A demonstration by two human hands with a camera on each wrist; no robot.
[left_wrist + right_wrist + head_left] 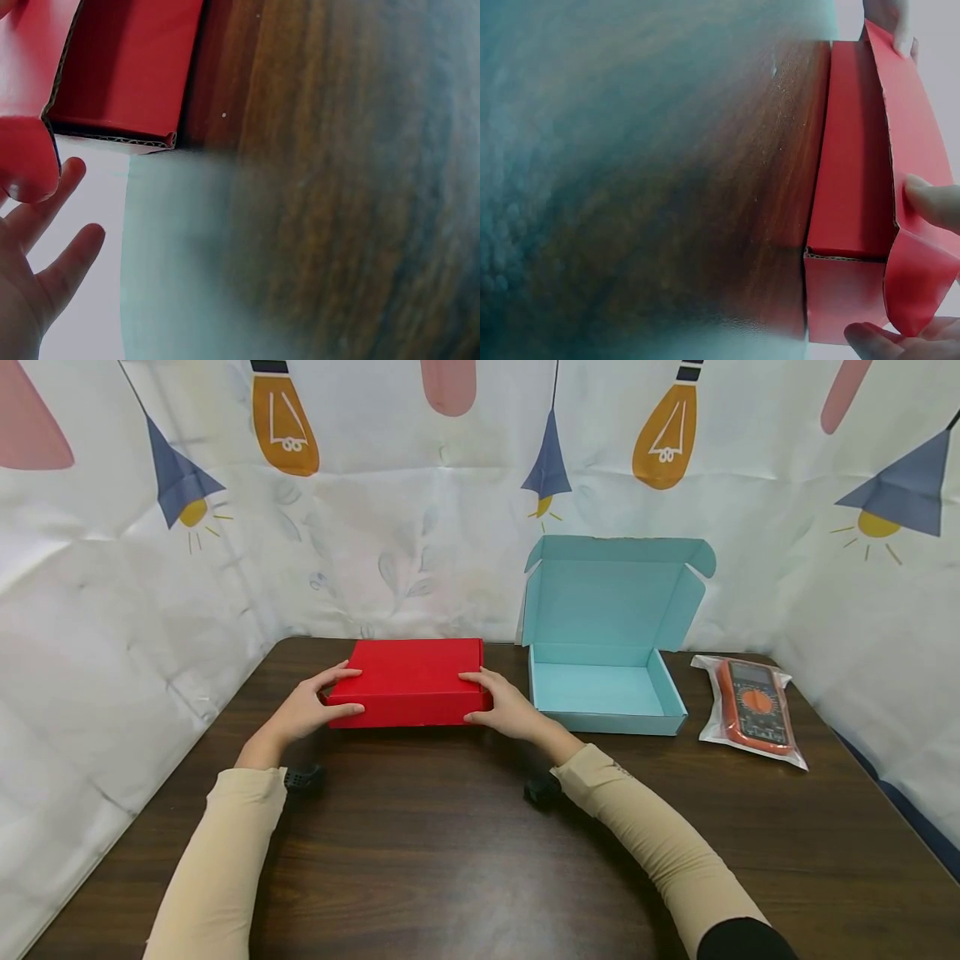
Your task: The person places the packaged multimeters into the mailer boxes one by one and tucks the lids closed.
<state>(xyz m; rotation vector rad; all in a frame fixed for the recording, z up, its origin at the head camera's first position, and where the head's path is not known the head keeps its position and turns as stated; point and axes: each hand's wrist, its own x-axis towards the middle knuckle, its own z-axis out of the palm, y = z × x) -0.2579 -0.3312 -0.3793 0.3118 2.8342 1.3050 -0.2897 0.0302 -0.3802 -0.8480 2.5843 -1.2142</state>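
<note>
A red cardboard box (pixel 420 665) sits toward the far side of the table, its lid lowered. My left hand (pixel 303 706) holds the lid's left end, thumb on the front flap. At the opposite end, my right hand (pixel 510 706) holds it the same way, with the thumb on that flap. The right wrist view shows the lid's front flap (pixel 913 135) tilted out over the box's front wall (pixel 847 157), with a side tab (pixel 922 285) hanging at the corner. Left fingers (pixel 71 262) are spread beside the box in the left wrist view.
Right of the red box stands a light blue cardboard box (pixel 607 724) with its lid raised. Farther right lies an orange multimeter (pixel 757 706) in a clear plastic bag. The dark wooden table (pixel 420 852) extends toward me, and a printed white cloth (pixel 465 560) hangs behind.
</note>
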